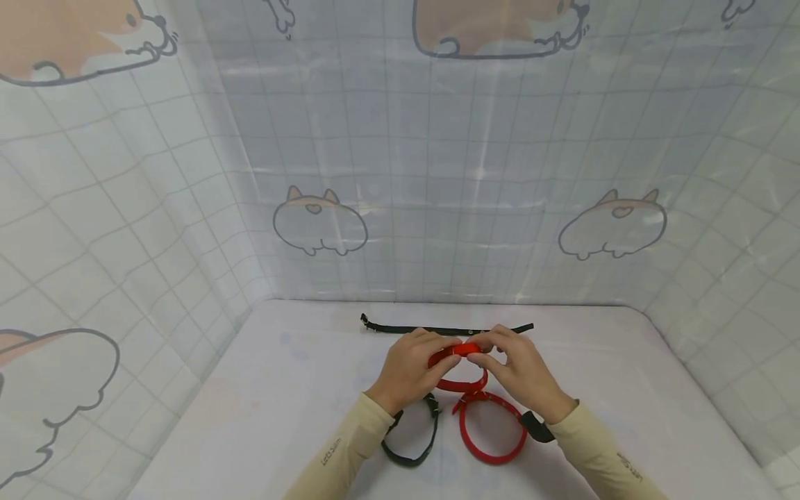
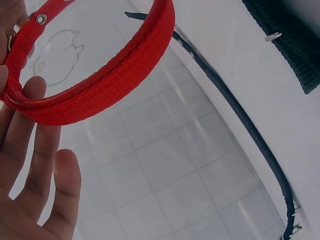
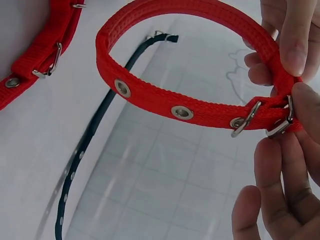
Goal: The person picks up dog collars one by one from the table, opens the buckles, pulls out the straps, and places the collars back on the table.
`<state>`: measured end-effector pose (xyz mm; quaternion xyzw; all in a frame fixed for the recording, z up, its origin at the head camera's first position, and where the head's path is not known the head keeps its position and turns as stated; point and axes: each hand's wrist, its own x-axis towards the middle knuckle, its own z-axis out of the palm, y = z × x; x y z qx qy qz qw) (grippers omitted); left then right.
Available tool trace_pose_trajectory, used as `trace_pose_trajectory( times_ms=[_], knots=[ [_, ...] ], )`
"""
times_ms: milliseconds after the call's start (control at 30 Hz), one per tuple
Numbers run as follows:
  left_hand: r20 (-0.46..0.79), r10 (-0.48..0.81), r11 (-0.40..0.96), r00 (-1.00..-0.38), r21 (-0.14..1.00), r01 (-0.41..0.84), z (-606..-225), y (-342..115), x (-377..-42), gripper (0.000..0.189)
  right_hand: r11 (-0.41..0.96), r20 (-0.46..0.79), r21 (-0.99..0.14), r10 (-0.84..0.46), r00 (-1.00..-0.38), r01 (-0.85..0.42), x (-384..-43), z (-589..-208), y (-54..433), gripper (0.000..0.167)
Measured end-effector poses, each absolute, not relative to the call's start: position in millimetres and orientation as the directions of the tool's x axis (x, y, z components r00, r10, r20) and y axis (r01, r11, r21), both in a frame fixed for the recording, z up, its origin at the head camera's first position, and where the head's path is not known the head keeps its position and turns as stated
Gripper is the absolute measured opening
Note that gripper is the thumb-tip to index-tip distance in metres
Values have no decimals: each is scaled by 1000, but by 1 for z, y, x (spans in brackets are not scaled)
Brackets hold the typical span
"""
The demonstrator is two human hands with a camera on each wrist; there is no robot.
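Note:
Both hands hold a red dog collar (image 1: 462, 386), buckled into a loop and raised over the table. My left hand (image 1: 409, 368) pinches its upper left side between thumb and fingers. From the other side, my right hand (image 1: 525, 371) grips the collar close to its metal buckle (image 3: 287, 122). Silver eyelets (image 3: 182, 112) run along the band in the right wrist view. The fingertips of both hands nearly meet at the buckle end. In the left wrist view the wide padded part of the collar (image 2: 110, 97) curves away from the fingers.
A second red collar (image 1: 492, 459), looped, lies on the white table (image 1: 262, 417) below my right hand. Left of it lies a dark green looped collar (image 1: 406, 461). Behind the hands a dark collar (image 1: 406, 330) stretches out straight, near the patterned back curtain (image 1: 462, 264).

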<state>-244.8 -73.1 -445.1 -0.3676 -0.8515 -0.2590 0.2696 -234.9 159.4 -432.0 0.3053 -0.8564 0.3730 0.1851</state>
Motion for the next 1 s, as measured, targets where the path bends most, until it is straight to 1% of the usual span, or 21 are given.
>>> trace_pose_trajectory(
  times_ms=[167,400,733,1000],
  knots=[
    [655,470,608,-592,247,755,-447,-74,-245,30,529,565,-527,-368,-739,-666,-235,-434,158,24],
    [647,455,629,-611,253,736,-452,-79,-246,25,507,570,-574,-317,-758,-643,-235,-436,162,31],
    [632,444,658,-635,250,710,-450,-78,-246,25,633,519,-522,-296,-802,-572,-236,-435,163,34],
    [629,485,647,-608,210,733,-447,-75,-247,20,678,552,-468,-276,-787,-567,-232,-431,160,34]
  ],
)
